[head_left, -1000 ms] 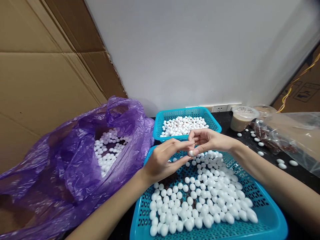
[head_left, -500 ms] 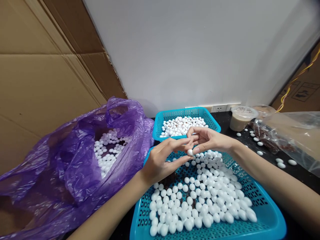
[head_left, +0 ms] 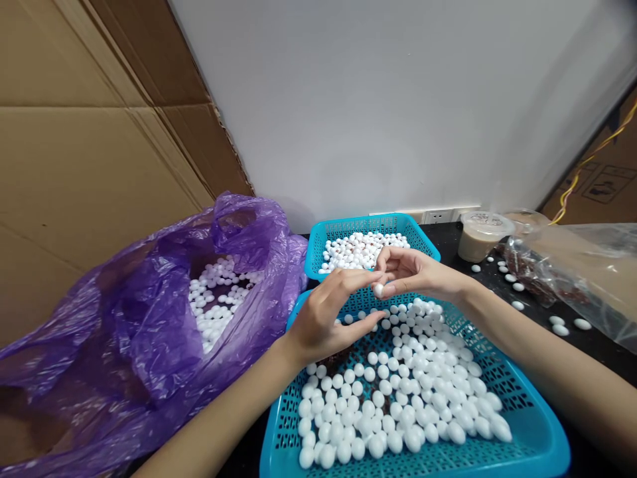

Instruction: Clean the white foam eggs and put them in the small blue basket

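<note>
My left hand [head_left: 326, 322] has drawn back open, just beside the white foam egg [head_left: 379, 290] pinched by my right hand [head_left: 418, 273] above the blue plastic mesh basket [head_left: 540, 438]; a slack pinch could drop it.

Black tabletop [head_left: 444, 247]: blue mesh basket [head_left: 373, 224] at 12 o'clock, second blue mesh basket [head_left: 413, 464] at 6; lidded plastic cup [head_left: 480, 243], loose white foam beads [head_left: 518, 305], clear plastic bag [head_left: 582, 279] around 2–3.

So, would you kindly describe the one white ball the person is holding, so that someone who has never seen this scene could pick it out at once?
Start with the large blue plastic basket directly in front of the person, heaped with white balls. Just above its far side, the right hand pinches a single egg-shaped white ball between its fingertips. Unlike its neighbours, this ball is held up in the air rather than lying in a pile.
</note>
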### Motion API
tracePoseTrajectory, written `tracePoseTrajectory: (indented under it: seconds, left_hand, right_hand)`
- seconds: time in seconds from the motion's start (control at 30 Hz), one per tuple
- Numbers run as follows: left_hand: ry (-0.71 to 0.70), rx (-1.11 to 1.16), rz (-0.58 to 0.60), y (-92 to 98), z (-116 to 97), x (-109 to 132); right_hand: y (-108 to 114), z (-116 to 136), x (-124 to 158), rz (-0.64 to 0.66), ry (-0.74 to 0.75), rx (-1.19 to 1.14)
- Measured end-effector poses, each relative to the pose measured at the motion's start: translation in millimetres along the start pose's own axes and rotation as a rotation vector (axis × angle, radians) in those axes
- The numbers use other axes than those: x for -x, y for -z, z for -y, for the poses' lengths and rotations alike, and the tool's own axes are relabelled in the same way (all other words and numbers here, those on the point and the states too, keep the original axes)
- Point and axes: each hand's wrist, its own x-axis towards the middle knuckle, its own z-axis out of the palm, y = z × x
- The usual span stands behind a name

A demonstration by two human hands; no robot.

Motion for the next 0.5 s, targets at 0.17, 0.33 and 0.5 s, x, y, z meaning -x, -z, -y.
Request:
tracePoseTrajectory:
  seconds: [0.17, 0.33, 0.5]
  left_hand:
    - [0.133, -0.056, -0.046, -1.5, 2.7, 1.0]
    - [0.285, 0.007, 0.075, -1.2, 3.9, 2.4]
    - [0.271, -0.049, 0.579, -1.2, -0.2, 6.1]
  right_hand:
    - [4.3, -2.7, -4.4, -0.443, 0.16, 0.166]
    - [4.7, -1.2, -5.9, -0.596, 0.2, 0.228]
    - [-1.0, -3.4, -4.5, -0.359, 0.169, 0.345]
